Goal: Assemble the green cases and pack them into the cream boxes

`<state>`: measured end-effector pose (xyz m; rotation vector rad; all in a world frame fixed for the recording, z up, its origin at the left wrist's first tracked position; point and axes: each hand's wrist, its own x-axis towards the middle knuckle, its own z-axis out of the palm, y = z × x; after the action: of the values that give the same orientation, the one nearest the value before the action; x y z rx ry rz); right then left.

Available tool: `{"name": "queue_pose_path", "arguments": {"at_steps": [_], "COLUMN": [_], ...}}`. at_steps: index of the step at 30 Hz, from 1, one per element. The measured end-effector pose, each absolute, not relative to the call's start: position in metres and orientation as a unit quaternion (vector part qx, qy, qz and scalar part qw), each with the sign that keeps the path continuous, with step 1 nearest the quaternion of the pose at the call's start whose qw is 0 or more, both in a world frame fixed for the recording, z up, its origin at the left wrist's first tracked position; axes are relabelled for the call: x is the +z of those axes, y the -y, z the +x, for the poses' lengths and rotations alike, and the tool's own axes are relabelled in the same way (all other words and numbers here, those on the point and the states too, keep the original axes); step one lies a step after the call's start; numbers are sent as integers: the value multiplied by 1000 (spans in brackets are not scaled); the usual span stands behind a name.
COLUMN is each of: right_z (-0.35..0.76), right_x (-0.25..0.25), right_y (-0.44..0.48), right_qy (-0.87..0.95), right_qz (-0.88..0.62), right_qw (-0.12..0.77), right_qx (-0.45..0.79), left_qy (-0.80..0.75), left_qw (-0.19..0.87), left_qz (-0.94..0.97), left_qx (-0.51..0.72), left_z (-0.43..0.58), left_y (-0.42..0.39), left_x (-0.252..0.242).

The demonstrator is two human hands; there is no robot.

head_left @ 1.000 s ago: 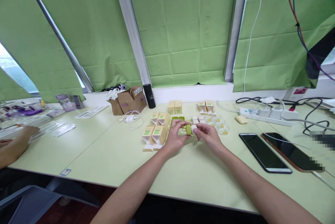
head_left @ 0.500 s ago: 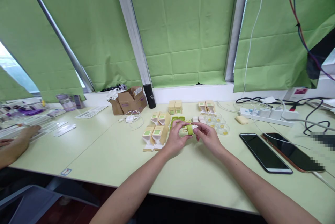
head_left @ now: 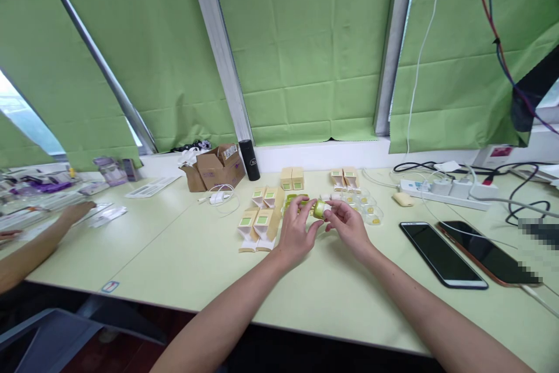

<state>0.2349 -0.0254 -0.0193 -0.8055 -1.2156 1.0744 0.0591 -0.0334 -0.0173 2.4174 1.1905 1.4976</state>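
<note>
A small green-and-white case (head_left: 321, 209), rounded at its edges, is held above the table between my two hands. My right hand (head_left: 347, 223) pinches its right side with thumb and fingers. The fingertips and thumb of my left hand (head_left: 297, 228) close around its left side. Cream boxes with green square labels and open flaps (head_left: 255, 224) stand just left of my left hand. Behind my hands lie green pieces (head_left: 297, 199), partly hidden, and some white pieces. Clear round plastic packs with yellow spots (head_left: 371, 213) lie beyond my right hand.
Two phones (head_left: 443, 254) lie to the right, below a white power strip (head_left: 445, 194) with cables. A cardboard box (head_left: 220, 169), a black bottle (head_left: 248, 160) and more cream boxes (head_left: 292, 178) stand at the back. At far left is another person's arm (head_left: 48, 239).
The green-and-white case has turned in my hands, showing more of its face. My left fingers have shifted on it. The other person's hand at far left has moved right.
</note>
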Motion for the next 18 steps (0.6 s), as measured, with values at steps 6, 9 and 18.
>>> {"name": "queue_pose_path", "arguments": {"at_steps": [6, 9, 18], "right_z": [232, 231, 235], "right_x": [-22, -22, -21], "right_y": [26, 27, 32], "right_qy": [517, 527, 600], "right_qz": [-343, -339, -359], "right_qw": [623, 617, 597], "right_qx": [477, 476, 393], "left_qy": [-380, -366, -338], "left_qw": [80, 105, 290], "left_qz": [791, 791, 715], "left_qx": [473, 480, 539], "left_z": [63, 63, 62], "left_y": [33, 33, 24], "left_x": [-23, -23, -30]}}
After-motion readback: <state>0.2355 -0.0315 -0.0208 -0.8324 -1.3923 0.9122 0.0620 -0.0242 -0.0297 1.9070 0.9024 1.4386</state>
